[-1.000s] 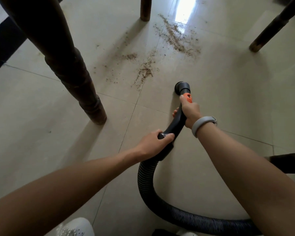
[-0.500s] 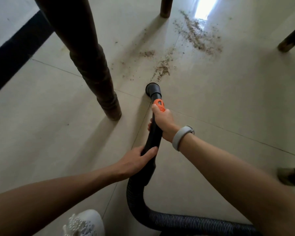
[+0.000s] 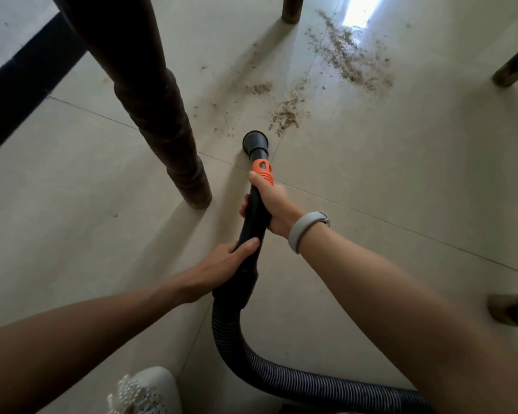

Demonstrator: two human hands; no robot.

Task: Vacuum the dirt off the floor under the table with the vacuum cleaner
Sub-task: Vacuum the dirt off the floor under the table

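Dirt lay across the upper middle of the frame, and by the look of it almost none had been taken up: thin specks near the big table leg at upper left, a small patch at centre, then the widest streak running toward the upper right beside the glare. The nozzle sat on the floor just below and left of the nearest patch, close but apart from it, so the sweep seemed barely begun. At lower centre the left hand was wrapped around the black tube, thumb laid along its top. Just above and right, the right hand gripped the tube below the orange collar, fingers curled under. All the dirt lay beyond both hands, past the nozzle. The hose trailed off to the lower right.
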